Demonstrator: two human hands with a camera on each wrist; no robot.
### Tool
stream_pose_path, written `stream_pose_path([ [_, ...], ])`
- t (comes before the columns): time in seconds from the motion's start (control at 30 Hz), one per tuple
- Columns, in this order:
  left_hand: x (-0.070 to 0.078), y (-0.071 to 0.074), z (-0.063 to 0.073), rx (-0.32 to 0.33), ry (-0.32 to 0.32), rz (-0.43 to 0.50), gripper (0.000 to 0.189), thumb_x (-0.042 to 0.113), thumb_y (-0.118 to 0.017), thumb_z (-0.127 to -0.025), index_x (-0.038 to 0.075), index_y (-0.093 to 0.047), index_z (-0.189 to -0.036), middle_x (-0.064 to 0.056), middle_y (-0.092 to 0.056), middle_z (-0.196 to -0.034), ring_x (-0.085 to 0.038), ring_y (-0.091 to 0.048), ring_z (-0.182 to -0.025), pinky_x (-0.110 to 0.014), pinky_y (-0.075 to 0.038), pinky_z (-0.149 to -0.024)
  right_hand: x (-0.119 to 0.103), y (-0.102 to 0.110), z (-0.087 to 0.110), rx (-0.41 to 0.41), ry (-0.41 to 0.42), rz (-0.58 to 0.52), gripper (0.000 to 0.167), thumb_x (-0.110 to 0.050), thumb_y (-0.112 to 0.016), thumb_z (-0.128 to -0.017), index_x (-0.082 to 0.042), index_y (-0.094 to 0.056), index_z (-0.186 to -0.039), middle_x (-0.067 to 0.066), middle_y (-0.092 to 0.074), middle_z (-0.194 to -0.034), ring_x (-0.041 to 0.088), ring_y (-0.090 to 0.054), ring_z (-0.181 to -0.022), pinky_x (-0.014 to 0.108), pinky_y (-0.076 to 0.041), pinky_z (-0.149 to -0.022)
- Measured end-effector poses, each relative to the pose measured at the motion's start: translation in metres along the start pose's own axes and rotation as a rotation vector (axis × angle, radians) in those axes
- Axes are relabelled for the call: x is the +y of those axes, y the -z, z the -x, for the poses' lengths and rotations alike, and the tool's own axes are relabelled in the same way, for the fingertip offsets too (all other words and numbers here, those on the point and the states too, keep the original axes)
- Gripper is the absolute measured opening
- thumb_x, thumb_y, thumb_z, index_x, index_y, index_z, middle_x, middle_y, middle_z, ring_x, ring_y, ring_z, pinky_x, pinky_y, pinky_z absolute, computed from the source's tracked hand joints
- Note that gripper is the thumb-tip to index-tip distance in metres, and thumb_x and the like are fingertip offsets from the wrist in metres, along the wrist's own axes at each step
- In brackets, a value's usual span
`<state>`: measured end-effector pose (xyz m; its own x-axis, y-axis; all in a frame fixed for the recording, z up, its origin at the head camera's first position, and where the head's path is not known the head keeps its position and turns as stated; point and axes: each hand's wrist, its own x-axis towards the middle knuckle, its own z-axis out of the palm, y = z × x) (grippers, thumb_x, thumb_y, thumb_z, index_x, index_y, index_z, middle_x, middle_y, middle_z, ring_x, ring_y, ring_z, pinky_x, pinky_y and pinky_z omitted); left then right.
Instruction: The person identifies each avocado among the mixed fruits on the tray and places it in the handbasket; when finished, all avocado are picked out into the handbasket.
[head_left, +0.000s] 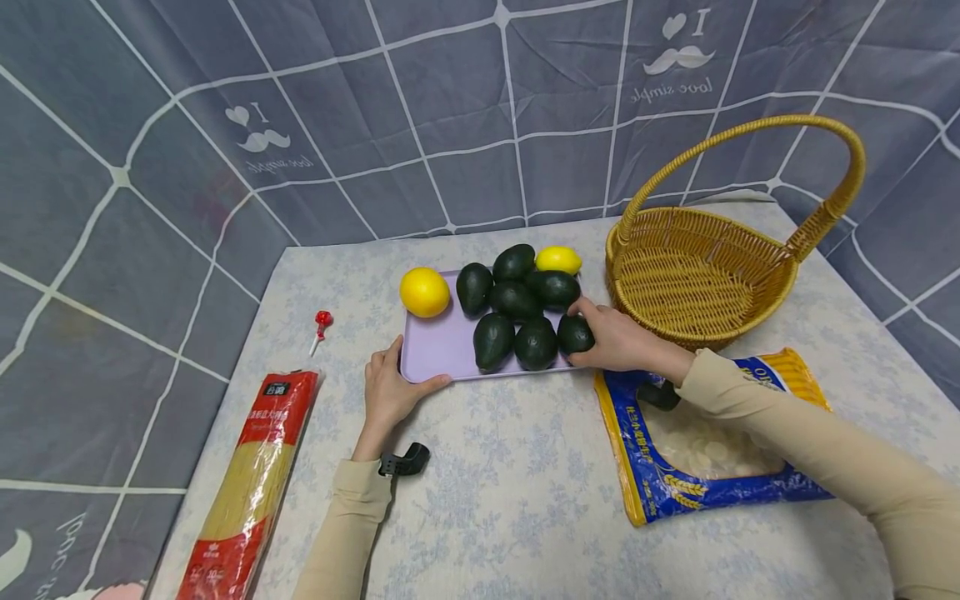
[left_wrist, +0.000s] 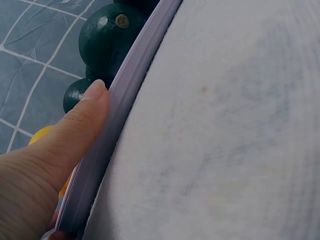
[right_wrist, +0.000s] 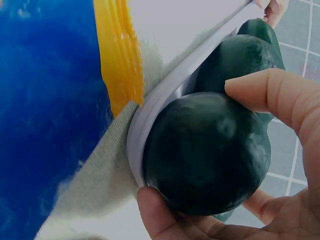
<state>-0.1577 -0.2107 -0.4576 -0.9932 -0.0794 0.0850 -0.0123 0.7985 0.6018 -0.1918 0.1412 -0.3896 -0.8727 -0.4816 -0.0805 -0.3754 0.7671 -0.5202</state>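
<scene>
A shallow lilac tray (head_left: 442,346) holds several dark green avocados (head_left: 493,342), a large yellow fruit (head_left: 424,292) at its left back corner and a yellow lemon (head_left: 558,260) at its right back. My left hand (head_left: 392,390) holds the tray's front left corner, thumb along the front rim and fingers at the left side. In the left wrist view its thumb (left_wrist: 75,127) lies against the rim. At the front right corner my right hand (head_left: 618,337) grips an avocado (right_wrist: 207,152), thumb on one side and fingers on the other. The right wrist view shows that avocado beside the rim.
A wicker basket (head_left: 686,279) with a tall handle stands right of the tray. Under my right forearm lies a blue and yellow food bag (head_left: 652,467). At the left are a spaghetti packet (head_left: 255,475) and a red lollipop (head_left: 322,320). Grey checked cloth (head_left: 450,125) hangs behind.
</scene>
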Motion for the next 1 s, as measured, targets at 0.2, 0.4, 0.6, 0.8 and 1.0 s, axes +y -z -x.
stream_pose_path([
  [0.2,0.0,-0.001,0.0,-0.001,0.002,0.001,0.11,0.045,-0.086,-0.064,-0.002,-0.031,-0.146,-0.027,-0.042,-0.122,-0.038,-0.036,-0.108,-0.046,-0.032,-0.086,0.001,0.0,0.004,-0.031,-0.018,-0.04,0.059,-0.026,-0.072,-0.081,-0.007,-0.041,-0.127,0.026,-0.054,-0.109,0.029,-0.055,-0.082,0.044,-0.044,-0.071],
  [0.4,0.0,-0.001,0.001,-0.001,0.006,0.007,0.11,0.046,-0.086,-0.064,-0.002,-0.031,-0.147,-0.027,-0.042,-0.122,-0.038,-0.037,-0.108,-0.047,-0.032,-0.086,0.002,0.0,0.007,-0.037,-0.037,-0.085,0.057,-0.026,-0.07,-0.083,-0.008,-0.041,-0.128,0.028,-0.053,-0.116,0.031,-0.053,-0.088,0.045,-0.042,-0.075],
  [0.6,-0.001,-0.001,0.002,0.004,0.006,-0.002,0.11,0.046,-0.086,-0.064,-0.001,-0.031,-0.147,-0.027,-0.042,-0.122,-0.038,-0.037,-0.107,-0.046,-0.032,-0.085,-0.001,0.006,0.014,-0.007,-0.063,-0.152,0.058,-0.03,-0.069,-0.085,-0.008,-0.041,-0.13,0.025,-0.056,-0.116,0.031,-0.054,-0.092,0.044,-0.042,-0.077],
  [0.8,-0.001,-0.001,0.001,0.005,0.008,-0.003,0.11,0.047,-0.085,-0.064,-0.001,-0.031,-0.147,-0.026,-0.042,-0.122,-0.037,-0.036,-0.107,-0.046,-0.032,-0.085,-0.007,0.013,0.023,-0.003,-0.108,-0.281,0.06,-0.036,-0.068,-0.087,-0.012,-0.039,-0.133,0.023,-0.052,-0.118,0.031,-0.052,-0.091,0.041,-0.042,-0.075],
  [1.0,-0.001,-0.002,0.0,-0.001,0.006,-0.003,0.109,0.046,-0.085,-0.064,-0.001,-0.031,-0.147,-0.026,-0.042,-0.121,-0.037,-0.036,-0.107,-0.046,-0.033,-0.085,-0.008,0.017,0.032,-0.037,-0.112,-0.639,0.06,-0.023,-0.067,-0.089,-0.009,-0.036,-0.137,0.024,-0.04,-0.122,0.036,-0.049,-0.103,0.045,-0.05,-0.079],
])
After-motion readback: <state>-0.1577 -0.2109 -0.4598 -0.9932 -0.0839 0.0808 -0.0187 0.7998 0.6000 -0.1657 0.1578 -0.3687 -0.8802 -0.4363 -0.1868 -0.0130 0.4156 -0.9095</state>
